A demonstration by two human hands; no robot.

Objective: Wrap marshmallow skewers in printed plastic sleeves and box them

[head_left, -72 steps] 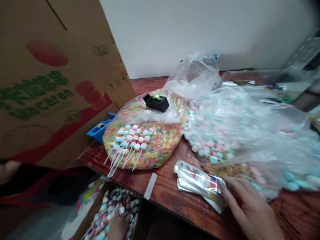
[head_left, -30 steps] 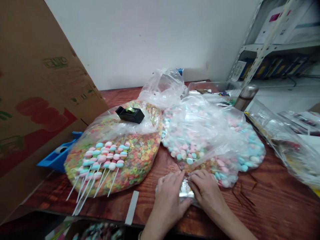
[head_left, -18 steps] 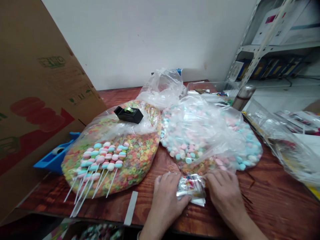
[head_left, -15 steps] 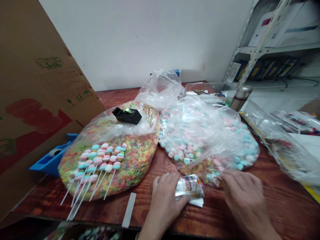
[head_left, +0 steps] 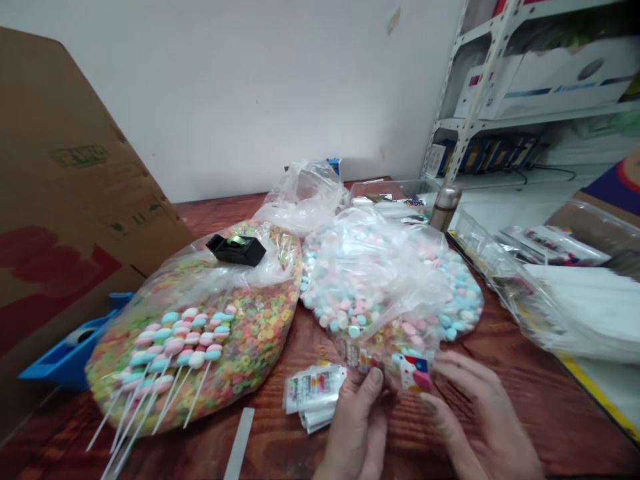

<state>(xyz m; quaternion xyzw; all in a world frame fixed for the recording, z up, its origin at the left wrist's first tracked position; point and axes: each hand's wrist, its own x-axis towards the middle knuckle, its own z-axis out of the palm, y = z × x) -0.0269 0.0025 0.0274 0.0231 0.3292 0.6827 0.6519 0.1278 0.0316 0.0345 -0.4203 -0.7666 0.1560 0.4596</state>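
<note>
left hand [head_left: 356,430] and right hand [head_left: 480,417] closed, pinching printed packet [head_left: 415,373] between them | foil packet stack [head_left: 314,393] at left hand's 10 o'clock | marshmallow bag [head_left: 385,280] at 12 o'clock, touching printed packet

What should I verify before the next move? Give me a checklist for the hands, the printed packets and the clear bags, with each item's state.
1. Grip on the small white printed packet between the left hand and the right hand: cannot tell, the hands partly hide it.
2. Stack of silver-backed printed sachets: ok, lying together on the brown wooden table beside the left hand.
3. Room around the packet: not ok, it overlaps the lower edge of the clear plastic bag of pastel marshmallows.
4. That bag's mouth: cannot tell whether it is sealed.
5. White-sticked pastel marshmallow skewers: ok, lying on the clear plastic bag of colourful cereal rings, away from the hands.
</note>
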